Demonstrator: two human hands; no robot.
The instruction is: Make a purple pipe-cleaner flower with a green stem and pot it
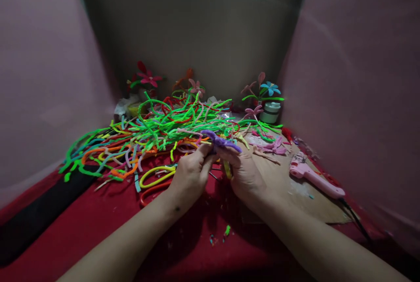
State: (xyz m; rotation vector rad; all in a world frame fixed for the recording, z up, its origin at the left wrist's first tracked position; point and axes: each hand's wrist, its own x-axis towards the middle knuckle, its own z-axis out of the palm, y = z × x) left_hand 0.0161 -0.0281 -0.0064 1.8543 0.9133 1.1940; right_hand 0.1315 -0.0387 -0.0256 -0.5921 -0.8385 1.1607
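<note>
1. A purple fuzzy piece (220, 141) is held up at the middle of the view, above the red tabletop (183, 251), between the two hands.
2. By the left hand (190, 172) the piece is pinched at its near side, with thumb and fingers brought together.
3. By the right hand (246, 176) it is gripped from the other side, with the fingers curled; a yellow piece (227, 169) is seen just below these fingers, though what it is cannot be told.
4. Beyond the hands, a tangled heap of fuzzy stems (170, 122), mostly green, is spread over the tabletop.
5. Beside the left hand, a yellow looped handle (154, 172) and a red looped handle (147, 195) are partly hidden.
6. To the right, a pink glue gun (315, 180) is laid on a brown board (272, 188), where pink fuzzy pieces (277, 146) are also scattered.
7. At the back, a blue flower (270, 88) is seen above a lidded jar (270, 113).
</note>
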